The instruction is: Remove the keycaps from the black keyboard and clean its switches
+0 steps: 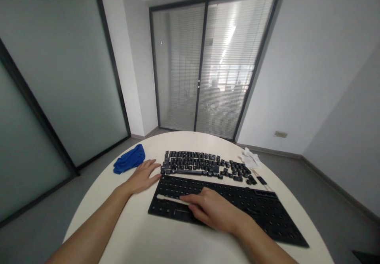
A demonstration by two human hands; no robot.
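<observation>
A black keyboard base (237,194) with its keycaps off lies across the table in front of me. In my right hand (212,208) is a long white cotton swab (169,198), pinched between thumb and fingers. Its tip rests over the left part of the base, among the bare key posts. My left hand (144,177) lies flat on the table with fingers spread, its thumb by the base's upper left corner. Loose black keycaps (190,163) are laid out in rows just beyond the base, close to my left fingertips.
A crumpled blue cloth (129,159) sits left of my left hand. White crumpled tissue (250,158) is at the right rear, with a small black piece (261,180) near it. The round cream table (133,228) has a curved edge; glass partitions and walls stand beyond.
</observation>
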